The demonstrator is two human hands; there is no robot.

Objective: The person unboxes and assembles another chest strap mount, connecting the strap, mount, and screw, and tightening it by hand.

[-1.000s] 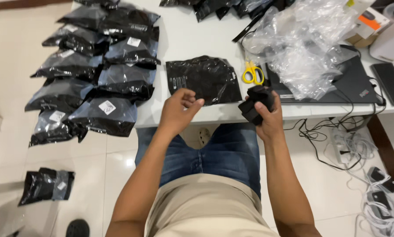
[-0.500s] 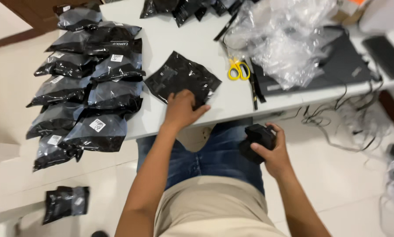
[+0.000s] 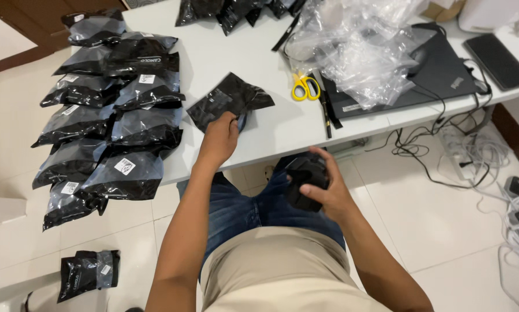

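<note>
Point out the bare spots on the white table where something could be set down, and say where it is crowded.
Bare table lies between the rows of black packets and the yellow scissors, above the black pouch under the left hand. Another patch lies along the front edge, right of that pouch. Crowded: the packet rows on the left, the clear bags over the laptop.

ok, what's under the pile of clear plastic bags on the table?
A closed dark laptop sticks out from under the clear plastic bags, with yellow scissors beside it. Anything else under the pile is covered.
</note>
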